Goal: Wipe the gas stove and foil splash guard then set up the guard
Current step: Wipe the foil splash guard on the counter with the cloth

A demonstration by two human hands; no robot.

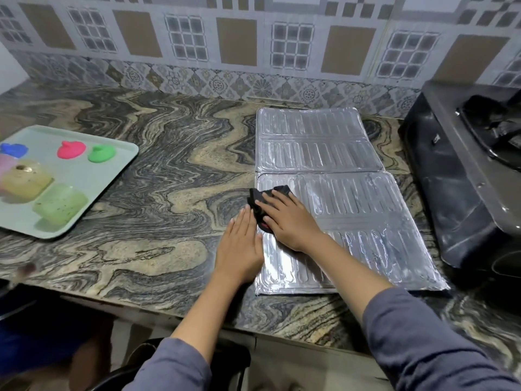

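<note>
The silver foil splash guard lies flat on the marble counter, unfolded into ribbed panels. My right hand presses a black cloth onto the guard's near-left corner, fingers spread over it. My left hand lies flat beside it, palm down, on the guard's left edge and the counter, holding nothing. The black gas stove stands at the right, next to the guard, partly cut off by the frame.
A pale green tray at the left carries coloured lids and small plastic containers. Patterned wall tiles run behind the counter. The counter's front edge lies close to my body, with a dark chair below.
</note>
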